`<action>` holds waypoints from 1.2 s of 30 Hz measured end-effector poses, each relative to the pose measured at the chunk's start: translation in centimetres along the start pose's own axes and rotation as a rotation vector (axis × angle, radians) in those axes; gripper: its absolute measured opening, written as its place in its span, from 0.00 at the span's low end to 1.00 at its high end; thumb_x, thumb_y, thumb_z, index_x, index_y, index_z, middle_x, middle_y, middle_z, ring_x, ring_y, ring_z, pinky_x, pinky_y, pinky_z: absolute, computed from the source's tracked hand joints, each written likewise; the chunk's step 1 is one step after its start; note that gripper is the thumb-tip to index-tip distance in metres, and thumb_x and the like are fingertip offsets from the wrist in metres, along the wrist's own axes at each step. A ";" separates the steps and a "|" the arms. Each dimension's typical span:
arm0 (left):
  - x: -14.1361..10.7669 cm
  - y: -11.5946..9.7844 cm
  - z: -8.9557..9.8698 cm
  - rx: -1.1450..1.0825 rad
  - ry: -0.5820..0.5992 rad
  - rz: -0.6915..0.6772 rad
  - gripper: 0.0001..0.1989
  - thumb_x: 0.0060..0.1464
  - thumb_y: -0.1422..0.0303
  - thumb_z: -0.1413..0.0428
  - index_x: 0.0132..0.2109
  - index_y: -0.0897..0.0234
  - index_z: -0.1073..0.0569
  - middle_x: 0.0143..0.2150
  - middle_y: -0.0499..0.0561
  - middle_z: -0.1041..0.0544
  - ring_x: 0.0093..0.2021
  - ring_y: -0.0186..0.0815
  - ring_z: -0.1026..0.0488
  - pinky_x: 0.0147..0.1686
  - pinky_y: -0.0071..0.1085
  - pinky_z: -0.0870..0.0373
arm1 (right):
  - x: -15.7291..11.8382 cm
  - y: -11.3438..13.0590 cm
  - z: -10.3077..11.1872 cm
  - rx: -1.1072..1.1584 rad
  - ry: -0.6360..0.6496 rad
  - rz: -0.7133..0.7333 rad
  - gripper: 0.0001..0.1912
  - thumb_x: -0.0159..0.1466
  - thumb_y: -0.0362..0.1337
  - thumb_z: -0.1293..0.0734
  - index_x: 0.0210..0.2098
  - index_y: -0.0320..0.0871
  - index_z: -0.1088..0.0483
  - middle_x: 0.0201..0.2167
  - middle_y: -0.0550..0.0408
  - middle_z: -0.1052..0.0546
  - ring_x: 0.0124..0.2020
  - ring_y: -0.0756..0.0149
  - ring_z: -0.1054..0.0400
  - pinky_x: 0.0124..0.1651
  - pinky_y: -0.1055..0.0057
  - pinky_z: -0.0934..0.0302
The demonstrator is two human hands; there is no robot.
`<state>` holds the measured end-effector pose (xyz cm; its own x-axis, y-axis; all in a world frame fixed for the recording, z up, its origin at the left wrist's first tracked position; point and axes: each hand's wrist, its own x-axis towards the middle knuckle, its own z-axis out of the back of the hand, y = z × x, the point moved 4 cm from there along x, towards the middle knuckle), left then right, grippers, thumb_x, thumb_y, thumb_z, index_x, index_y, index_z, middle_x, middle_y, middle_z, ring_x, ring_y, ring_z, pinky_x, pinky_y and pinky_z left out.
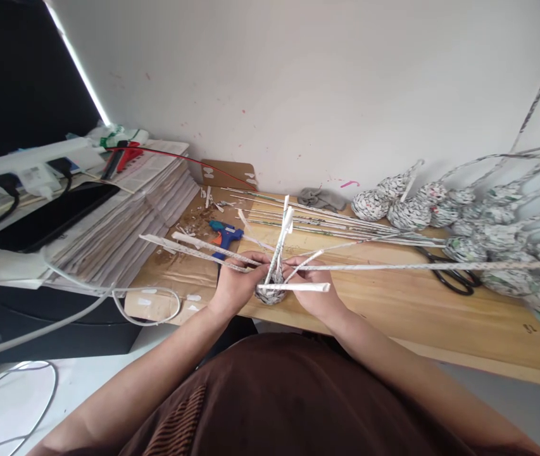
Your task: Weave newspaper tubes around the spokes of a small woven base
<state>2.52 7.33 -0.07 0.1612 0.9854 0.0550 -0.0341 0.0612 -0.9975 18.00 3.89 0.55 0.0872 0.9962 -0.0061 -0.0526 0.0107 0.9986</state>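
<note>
At the near edge of the bench (pixel 393 304), the left hand (pixel 237 286) and the right hand (pixel 313 290) met around a small woven piece (pixel 270 295), one at each side. Both grips were pinched on it near its top, the left thumb pressed along the weave; several fingertips were hidden, so which strands the right grip pinched could not be told. Rolled paper strands (pixel 279 244) fanned out from the piece, some upright, others slanting left and right, and a long strand (pixel 393 266) ran from the right hand toward the far right. Beyond the left hand, a blue glue gun (pixel 226 235) lay by a sheet of cardboard (pixel 156 278) scattered with scraps. Behind the hands, loose paper rods (pixel 336 221) stretched across the bench, near a crumpled grey cloth (pixel 321 199). To the right lay black-handled scissors (pixel 454 282), just beside a heap of woven balls (pixel 409 214) against the wall (pixel 298 82). Far left, a black phone (pixel 54 216) rested on a tall paper stack (pixel 165 215), next to a white power strip (pixel 37 158).
</note>
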 end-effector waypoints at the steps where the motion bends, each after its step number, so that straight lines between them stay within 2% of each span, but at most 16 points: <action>1: 0.0 0.0 0.0 0.005 0.001 -0.006 0.09 0.46 0.63 0.35 0.32 0.65 0.21 0.30 0.52 0.19 0.32 0.38 0.22 0.32 0.30 0.27 | 0.0 -0.2 0.0 0.008 -0.010 -0.009 0.08 0.55 0.42 0.30 0.25 0.45 0.25 0.23 0.55 0.23 0.26 0.64 0.31 0.31 0.69 0.37; 5: -0.2 -0.1 0.2 0.038 0.003 -0.043 0.07 0.49 0.66 0.37 0.31 0.65 0.23 0.30 0.51 0.20 0.30 0.35 0.25 0.31 0.28 0.30 | -0.1 -1.0 -0.1 0.069 0.012 -0.036 0.08 0.55 0.41 0.31 0.24 0.44 0.26 0.22 0.57 0.25 0.25 0.66 0.33 0.30 0.71 0.39; 7: -0.2 -0.2 0.3 0.063 -0.004 -0.071 0.05 0.50 0.67 0.38 0.31 0.65 0.24 0.30 0.50 0.20 0.30 0.34 0.26 0.32 0.28 0.30 | -0.2 -1.4 -0.3 0.123 0.019 -0.074 0.09 0.56 0.40 0.32 0.23 0.44 0.28 0.18 0.59 0.29 0.22 0.69 0.37 0.26 0.73 0.43; 10: -0.1 -0.7 0.6 0.141 -0.030 -0.139 0.05 0.50 0.68 0.39 0.30 0.64 0.25 0.29 0.49 0.22 0.31 0.34 0.27 0.34 0.29 0.30 | -0.4 -2.1 -0.6 0.251 -0.040 -0.171 0.09 0.54 0.41 0.31 0.22 0.43 0.30 0.16 0.61 0.32 0.19 0.71 0.41 0.20 0.74 0.50; 12: -0.1 -1.2 0.6 0.194 -0.042 -0.172 0.05 0.50 0.68 0.39 0.29 0.64 0.26 0.28 0.49 0.22 0.31 0.35 0.27 0.35 0.29 0.31 | -0.4 -2.2 -0.9 0.316 -0.069 -0.197 0.08 0.52 0.40 0.29 0.25 0.43 0.28 0.19 0.60 0.28 0.20 0.71 0.39 0.19 0.75 0.49; 15: 0.0 -1.6 0.6 0.236 -0.037 -0.171 0.05 0.49 0.68 0.40 0.28 0.63 0.26 0.27 0.48 0.23 0.30 0.34 0.27 0.34 0.29 0.31 | -0.4 -1.9 -1.0 0.295 -0.074 -0.142 0.10 0.54 0.42 0.28 0.29 0.41 0.25 0.20 0.58 0.26 0.20 0.70 0.37 0.20 0.74 0.46; 20: 0.3 -1.8 0.6 0.238 0.068 -0.140 0.04 0.49 0.70 0.41 0.34 0.64 0.22 0.31 0.49 0.19 0.33 0.36 0.24 0.36 0.29 0.29 | -0.5 -1.5 -0.7 0.201 -0.038 -0.044 0.13 0.59 0.46 0.29 0.36 0.42 0.24 0.29 0.54 0.21 0.20 0.69 0.33 0.23 0.71 0.37; 24: 0.4 -1.9 0.8 0.265 0.130 -0.130 0.04 0.50 0.70 0.41 0.31 0.64 0.21 0.30 0.49 0.18 0.31 0.36 0.24 0.35 0.28 0.28 | -0.5 -1.0 -0.5 0.133 -0.009 0.045 0.09 0.61 0.44 0.30 0.35 0.45 0.25 0.31 0.54 0.21 0.23 0.67 0.31 0.25 0.71 0.34; 27: 0.3 -1.8 0.7 0.299 0.119 -0.136 0.04 0.50 0.71 0.42 0.30 0.64 0.22 0.30 0.50 0.19 0.30 0.36 0.24 0.34 0.28 0.29 | -0.3 -0.8 -0.3 0.117 -0.009 0.069 0.09 0.61 0.44 0.30 0.34 0.45 0.26 0.29 0.55 0.22 0.24 0.67 0.31 0.26 0.71 0.34; 32: 0.1 -1.3 0.4 0.295 0.084 -0.173 0.04 0.52 0.70 0.42 0.34 0.64 0.22 0.32 0.51 0.19 0.33 0.38 0.23 0.35 0.30 0.28 | 0.0 -1.0 -0.3 0.179 0.023 -0.061 0.13 0.61 0.47 0.30 0.33 0.43 0.28 0.22 0.59 0.26 0.22 0.70 0.33 0.20 0.76 0.40; 36: 0.0 -1.0 0.3 0.309 0.092 -0.186 0.05 0.53 0.71 0.44 0.36 0.64 0.23 0.35 0.53 0.19 0.37 0.40 0.22 0.38 0.31 0.27 | 0.0 -0.8 -0.1 0.165 0.071 -0.085 0.15 0.59 0.49 0.29 0.30 0.41 0.24 0.22 0.57 0.25 0.22 0.71 0.34 0.20 0.77 0.44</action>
<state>2.22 7.30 0.96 0.2798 0.9355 0.2157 -0.2900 0.2965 -0.9099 17.90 3.89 -0.26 0.0133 0.9960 -0.0886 0.1160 0.0865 0.9895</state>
